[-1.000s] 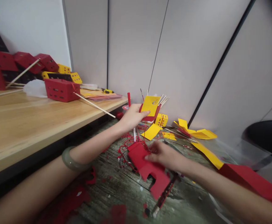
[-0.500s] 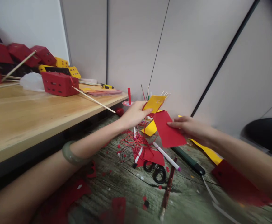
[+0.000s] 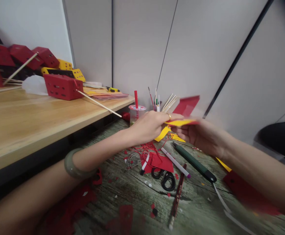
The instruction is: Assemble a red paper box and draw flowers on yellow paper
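Observation:
In the upper middle, my left hand (image 3: 152, 125), with a ring on it and a bangle on the wrist, pinches a folded piece of yellow and red paper (image 3: 181, 122), seen almost edge-on. My right hand (image 3: 202, 132) grips the same paper from the other side, its fingers curled underneath and partly blurred. A red paper flap (image 3: 188, 104) stands up behind the two hands, its join with the yellow part hidden. Below them lie tangled red cord (image 3: 146, 148), a white marker (image 3: 173, 160), black-handled scissors (image 3: 168, 181) and a dark green tool (image 3: 193, 161).
On the wooden shelf (image 3: 30, 111) at left sit several red and yellow boxes (image 3: 63, 87) with sticks. A cup (image 3: 134, 114) with a red straw and upright pens stand behind my hands. A red pencil (image 3: 179, 195) and paper scraps lie on the tabletop (image 3: 132, 195).
The red sheet in my right hand has swung up and back behind the yellow piece. Both hands have come together, and the yellow piece has tipped nearly flat.

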